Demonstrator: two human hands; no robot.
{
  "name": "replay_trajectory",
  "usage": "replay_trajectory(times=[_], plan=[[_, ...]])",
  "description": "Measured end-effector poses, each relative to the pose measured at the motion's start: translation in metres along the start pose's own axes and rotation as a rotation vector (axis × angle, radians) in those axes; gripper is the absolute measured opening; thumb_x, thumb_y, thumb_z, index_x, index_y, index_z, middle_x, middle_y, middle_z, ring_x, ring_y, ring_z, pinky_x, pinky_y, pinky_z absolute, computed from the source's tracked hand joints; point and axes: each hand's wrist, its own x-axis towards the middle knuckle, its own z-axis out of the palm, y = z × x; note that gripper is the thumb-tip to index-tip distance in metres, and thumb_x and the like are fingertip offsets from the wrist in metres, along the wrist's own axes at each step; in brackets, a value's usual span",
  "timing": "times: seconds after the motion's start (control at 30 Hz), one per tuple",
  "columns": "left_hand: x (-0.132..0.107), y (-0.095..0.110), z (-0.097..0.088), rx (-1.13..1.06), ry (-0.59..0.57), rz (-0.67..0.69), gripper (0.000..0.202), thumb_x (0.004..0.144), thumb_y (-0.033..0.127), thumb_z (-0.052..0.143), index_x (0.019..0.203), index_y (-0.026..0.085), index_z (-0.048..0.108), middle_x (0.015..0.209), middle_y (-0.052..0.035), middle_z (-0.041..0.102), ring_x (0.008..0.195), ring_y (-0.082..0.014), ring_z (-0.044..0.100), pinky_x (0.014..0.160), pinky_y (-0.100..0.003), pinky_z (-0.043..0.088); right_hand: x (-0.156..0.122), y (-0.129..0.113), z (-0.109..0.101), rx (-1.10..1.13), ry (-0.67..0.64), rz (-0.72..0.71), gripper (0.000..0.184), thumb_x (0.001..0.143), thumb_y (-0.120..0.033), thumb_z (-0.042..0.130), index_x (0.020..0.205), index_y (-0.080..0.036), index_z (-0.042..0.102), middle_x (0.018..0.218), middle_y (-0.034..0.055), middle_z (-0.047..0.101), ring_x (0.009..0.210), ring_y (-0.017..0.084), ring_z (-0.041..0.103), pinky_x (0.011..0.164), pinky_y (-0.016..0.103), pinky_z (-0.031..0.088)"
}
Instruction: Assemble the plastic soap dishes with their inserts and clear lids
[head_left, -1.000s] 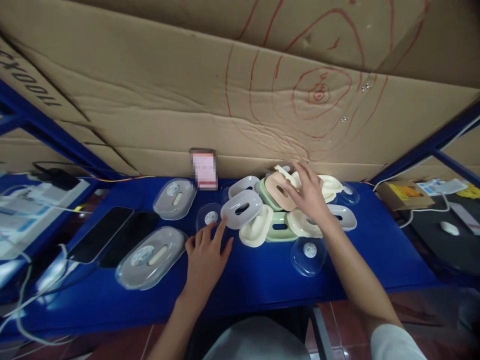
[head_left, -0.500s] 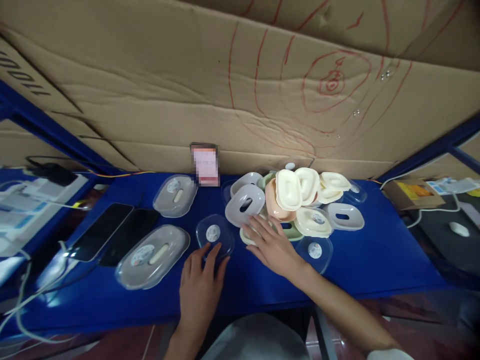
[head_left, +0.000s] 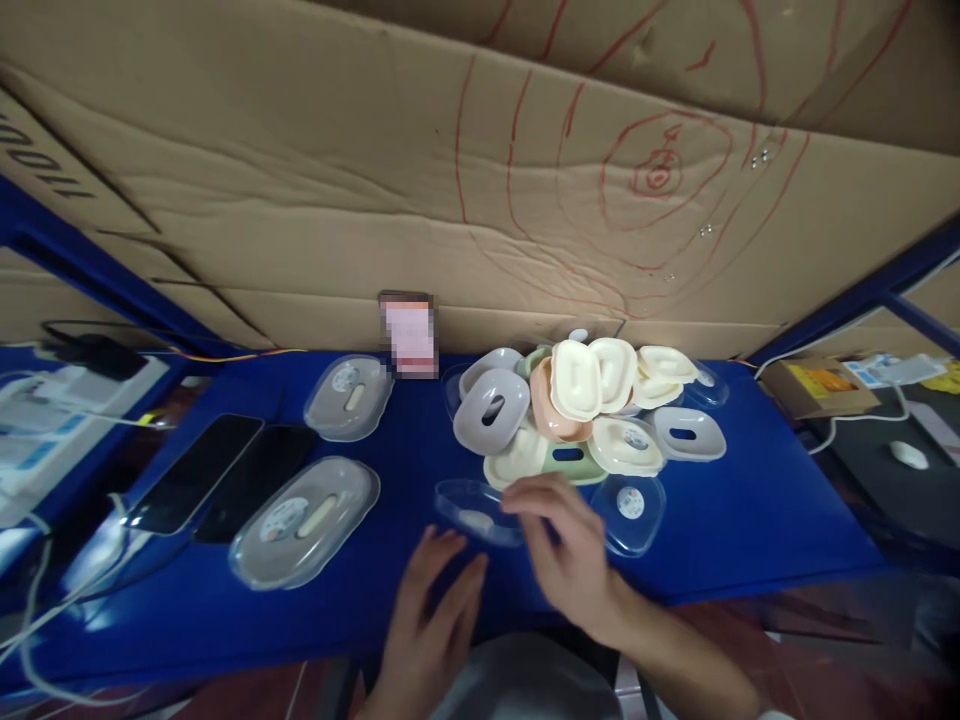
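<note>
A clear plastic lid (head_left: 459, 500) with a round white sticker hangs tilted over the blue table. Its right end is pinched by my right hand (head_left: 574, 560), whose fingertips partly cover it. My left hand (head_left: 439, 610) is just below and left of the lid, fingers curved and apart, with nothing visible in it. Beyond the lid lies a pile of plastic pieces: a grey tray with an oval slot (head_left: 480, 430), a peach tray (head_left: 547, 405), a green tray (head_left: 577, 470) and several cream trays (head_left: 576, 378). Another clear lid (head_left: 630, 525) rests flat to the right of my right hand.
Two grey soap boxes with clear lids, one nearer (head_left: 289, 545) and one farther (head_left: 330, 420), lie at the left. Beside them are two dark phones (head_left: 196, 475). A phone with a lit screen (head_left: 410, 335) leans against the cardboard wall (head_left: 300, 200). Cables run along the left edge.
The clear lid has been lifted from the table and tilted, now in my right hand. That hand came down from the grey tray; my left hand drew back toward me and to the right.
</note>
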Motion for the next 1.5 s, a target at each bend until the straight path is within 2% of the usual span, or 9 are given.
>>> replay_trajectory(times=[0.33,0.47,0.6,0.77,0.9,1.03,1.17,1.37,1.5], plan=[[-0.011,-0.025,0.001,0.176,-0.104,-0.126,0.038,0.1,0.012,0.058,0.136,0.024,0.064,0.139,-0.0159,0.063,0.125,-0.0325,0.065,0.102,-0.05,0.055,-0.064,0.025,0.028,-0.557,-0.652,-0.241,0.066,0.099,-0.065,0.065,0.144,-0.017,0.06,0.14,0.0118,0.071,0.134,0.026,0.06,0.125,0.052,0.039],[-0.013,-0.041,-0.033,0.303,0.079,-0.26,0.049,0.099,0.018,0.064,0.145,0.033,0.06,0.151,-0.0138,0.058,0.137,-0.037,0.059,0.109,-0.058,0.051,-0.068,0.016,-0.009,-0.507,-0.526,-0.379,0.018,0.105,-0.031,0.066,0.122,-0.027,0.072,0.116,-0.0023,0.08,0.114,0.018,0.07,0.133,0.055,0.027],[0.004,-0.071,-0.065,0.481,-0.032,-0.407,0.061,0.099,0.042,0.068,0.155,0.027,0.052,0.164,-0.0214,0.045,0.148,-0.0517,0.046,0.108,-0.076,0.046,-0.016,0.035,-0.077,-0.658,-0.126,-0.359,0.025,0.103,-0.022,0.067,0.124,-0.035,0.072,0.115,-0.0008,0.081,0.117,0.027,0.072,0.131,0.071,0.018],[0.013,-0.073,-0.058,0.308,-0.051,-0.314,0.042,0.102,0.046,0.061,0.139,0.026,0.064,0.143,-0.0178,0.064,0.13,-0.0435,0.063,0.107,-0.066,0.052,0.061,0.091,-0.116,-0.828,0.001,-0.169,0.029,0.109,-0.036,0.054,0.134,-0.036,0.069,0.148,0.0077,0.065,0.143,0.042,0.055,0.122,0.076,0.028],[-0.002,-0.044,-0.046,0.089,-0.082,-0.347,0.039,0.1,0.043,0.064,0.139,0.034,0.064,0.141,-0.0093,0.067,0.127,-0.0354,0.066,0.108,-0.056,0.055,0.043,0.073,-0.091,-0.744,-0.006,-0.121,0.047,0.11,-0.038,0.047,0.157,-0.035,0.049,0.164,0.0103,0.049,0.155,0.037,0.043,0.124,0.063,0.038],[-0.014,-0.013,-0.032,-0.104,-0.122,-0.42,0.036,0.101,0.039,0.061,0.137,0.035,0.067,0.142,-0.0067,0.067,0.129,-0.0304,0.067,0.103,-0.049,0.061,-0.035,0.038,-0.025,-0.608,-0.417,-0.436,0.055,0.109,-0.06,0.049,0.155,-0.03,0.052,0.154,0.0073,0.061,0.146,0.027,0.052,0.122,0.052,0.045],[-0.002,0.001,-0.014,-0.203,-0.05,-0.521,0.031,0.1,0.04,0.063,0.129,0.031,0.072,0.134,-0.0078,0.072,0.126,-0.0301,0.069,0.103,-0.049,0.062,-0.091,0.035,0.02,-0.695,-0.464,-0.404,0.048,0.105,-0.039,0.065,0.151,-0.03,0.057,0.15,0.0057,0.065,0.146,0.028,0.051,0.122,0.052,0.044],[0.015,0.0,-0.008,-0.331,-0.033,-0.64,0.03,0.106,0.042,0.053,0.121,0.025,0.073,0.123,-0.007,0.078,0.114,-0.0272,0.075,0.095,-0.042,0.064,-0.105,0.038,0.021,-0.684,-0.336,-0.232,0.044,0.102,-0.039,0.069,0.145,-0.034,0.063,0.121,0.005,0.076,0.116,0.026,0.066,0.116,0.049,0.046],[0.041,-0.005,-0.018,-0.277,0.045,-0.426,0.03,0.107,0.036,0.052,0.129,0.026,0.069,0.135,-0.0083,0.071,0.125,-0.0279,0.069,0.103,-0.045,0.06,-0.099,0.035,0.013,-0.668,-0.501,-0.216,0.036,0.103,-0.041,0.069,0.137,-0.028,0.067,0.127,0.0064,0.074,0.125,0.024,0.062,0.119,0.046,0.042]])
